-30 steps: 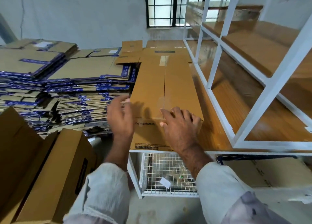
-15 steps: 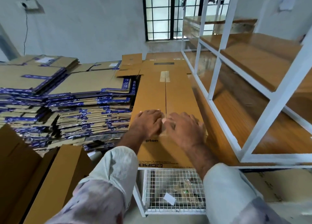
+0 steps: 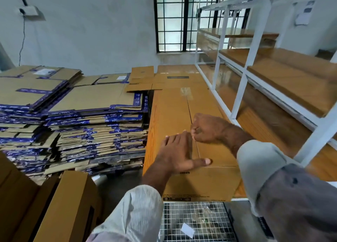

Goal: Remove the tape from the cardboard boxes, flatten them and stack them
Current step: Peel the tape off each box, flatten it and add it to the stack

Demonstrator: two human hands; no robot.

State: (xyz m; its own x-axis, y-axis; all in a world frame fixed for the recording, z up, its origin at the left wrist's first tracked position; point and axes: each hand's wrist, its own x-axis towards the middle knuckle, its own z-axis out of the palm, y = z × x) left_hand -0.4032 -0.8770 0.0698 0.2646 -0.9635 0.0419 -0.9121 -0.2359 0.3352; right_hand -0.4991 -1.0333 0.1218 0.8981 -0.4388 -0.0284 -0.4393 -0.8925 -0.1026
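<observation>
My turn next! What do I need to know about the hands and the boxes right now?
Left hand: flat, pressing on the long box by its top seam.
Right hand: fingers curled at the seam; whether it pinches tape is unclear.
The box lies closed on the wooden shelf. A clear tape patch is still on its far end.
Done: many flattened boxes are in the stack at left.
Left: pull the tape off, flatten this box, add it to the stack. More unflattened boxes wait at lower left.

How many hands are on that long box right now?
2. The left hand lies flat on the long box near its seam; the right hand, fingers curled, sits just beyond it at the seam.
</observation>
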